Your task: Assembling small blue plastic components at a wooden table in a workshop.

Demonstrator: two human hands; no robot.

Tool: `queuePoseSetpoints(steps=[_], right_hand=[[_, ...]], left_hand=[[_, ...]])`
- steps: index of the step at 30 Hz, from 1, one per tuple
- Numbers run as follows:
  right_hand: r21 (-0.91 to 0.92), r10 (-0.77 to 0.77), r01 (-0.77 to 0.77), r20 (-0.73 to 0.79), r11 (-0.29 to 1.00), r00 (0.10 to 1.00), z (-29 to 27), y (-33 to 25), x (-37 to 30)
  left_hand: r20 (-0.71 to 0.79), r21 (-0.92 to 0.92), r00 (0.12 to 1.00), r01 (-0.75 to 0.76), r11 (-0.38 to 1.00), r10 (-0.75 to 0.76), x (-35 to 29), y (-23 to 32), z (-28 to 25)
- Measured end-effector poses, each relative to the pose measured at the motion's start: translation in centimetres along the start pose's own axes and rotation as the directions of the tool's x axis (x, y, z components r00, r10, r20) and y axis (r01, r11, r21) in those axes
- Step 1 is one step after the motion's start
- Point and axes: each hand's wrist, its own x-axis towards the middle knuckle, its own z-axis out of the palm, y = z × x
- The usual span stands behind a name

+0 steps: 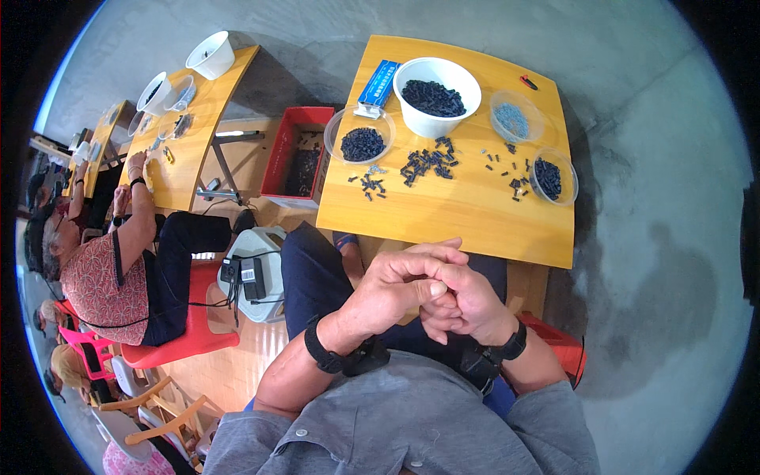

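My left hand (396,286) and my right hand (475,302) are pressed together above my lap, just short of the table's near edge. Both are closed, with fingers curled against each other. Anything between them is hidden. Beyond them on the yellow wooden table (443,220) lies a loose pile of small black plastic pieces (428,162). A smaller group of black pieces (370,186) is to its left, and a few scattered ones (518,184) are to its right. A clear tub of black pieces (546,179) stands near the right edge.
Farther back are a white bucket (437,77) of black pieces, a round tub (362,144), a tub of pale blue bits (513,117), a blue box (378,85) and a red-black tool (528,81). A red crate (299,154) stands left. People work at tables leftward; a wall is right.
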Motion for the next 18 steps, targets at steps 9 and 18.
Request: queuePoseSetpoints(steps=[9,18], right_hand=[[0.229,-0.162,0.144,0.059,0.963,0.985,-1.4,3.0,1.7],[-0.963,-0.927,-0.264,-0.142,0.049,0.347,-13.0,-9.0,-1.8]], left_hand=[[-0.109,-0.004,0.981,0.158,0.987,-0.158,-0.3,-1.3,-1.0],[-0.418,0.100,0.888,0.255,0.962,-0.192,1.8,-7.0,-3.4]])
